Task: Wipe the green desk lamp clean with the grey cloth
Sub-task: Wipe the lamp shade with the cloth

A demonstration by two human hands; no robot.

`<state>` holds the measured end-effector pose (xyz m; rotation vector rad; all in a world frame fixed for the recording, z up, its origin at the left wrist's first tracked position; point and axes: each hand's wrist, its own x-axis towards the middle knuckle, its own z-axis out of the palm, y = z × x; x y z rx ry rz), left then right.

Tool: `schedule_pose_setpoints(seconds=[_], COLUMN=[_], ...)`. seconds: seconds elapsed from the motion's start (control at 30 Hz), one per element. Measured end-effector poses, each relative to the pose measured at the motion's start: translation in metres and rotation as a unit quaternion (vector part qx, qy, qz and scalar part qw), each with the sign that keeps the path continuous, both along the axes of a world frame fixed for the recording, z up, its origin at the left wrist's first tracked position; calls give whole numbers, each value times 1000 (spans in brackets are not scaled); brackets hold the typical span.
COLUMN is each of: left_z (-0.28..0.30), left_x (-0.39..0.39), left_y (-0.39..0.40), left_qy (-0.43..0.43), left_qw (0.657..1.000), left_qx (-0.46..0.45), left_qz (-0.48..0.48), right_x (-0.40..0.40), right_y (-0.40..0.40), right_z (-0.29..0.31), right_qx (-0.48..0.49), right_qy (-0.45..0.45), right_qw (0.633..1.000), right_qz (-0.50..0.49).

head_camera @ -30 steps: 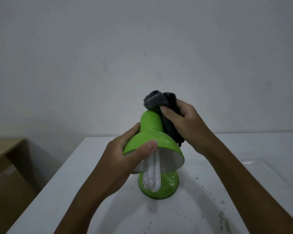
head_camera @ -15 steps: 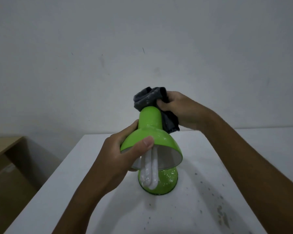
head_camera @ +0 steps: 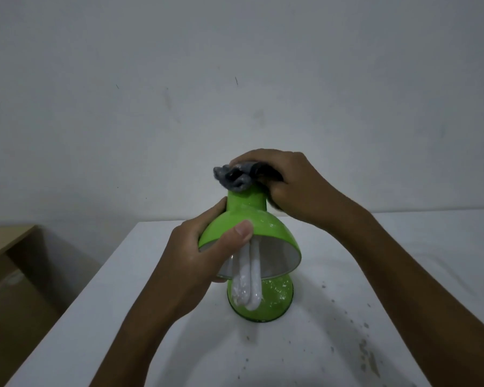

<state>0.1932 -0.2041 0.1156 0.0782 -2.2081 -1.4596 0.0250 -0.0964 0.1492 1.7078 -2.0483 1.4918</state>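
Right hand [head_camera: 288, 180] has its fingers curled tight around the bunched-up grey cloth [head_camera: 235, 177], pressing it onto the narrow top of the green desk lamp [head_camera: 249, 219], while the left hand [head_camera: 199, 255] grips the shade's rim with the thumb on the outside and fingers wrapped round the far side. The lamp's speckled base [head_camera: 274, 300] sits on the white table [head_camera: 347, 275], white bulb [head_camera: 249, 280] hanging from the shade, dark specks scattered on the tabletop, and a cardboard box [head_camera: 9, 275] off to the left.
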Motion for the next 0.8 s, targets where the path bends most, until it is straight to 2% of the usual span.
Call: schedule_pose_setpoints(seconds=[0.13, 0.2, 0.37, 0.47, 0.6, 0.73, 0.8], left_z=[-2, -3, -2, -2, -1, -5, -5], left_x=[0, -1, 1, 4, 2, 2, 2], left_y=[-2, -2, -2, 0, 4, 2, 1], left_qy=[6, 2, 13, 16, 20, 21, 20], left_qw=[1000, 1000, 1000, 1000, 1000, 999, 999], left_qx=[10, 5, 12, 16, 13, 28, 32], left_qz=[16, 10, -11, -15, -17, 16, 26], right_x=[10, 7, 15, 18, 16, 32, 37], right_y=[6, 14, 32, 34, 26, 29, 35], right_z=[3, -8, -32, -32, -8, -1, -7], right_qx=[13, -11, -86, -80, -53, 14, 20], right_qy=[102, 79, -42, -92, -103, -65, -53], right_qw=[994, 997, 995, 992, 992, 997, 997], right_qz=[30, 18, 28, 14, -40, 45, 47])
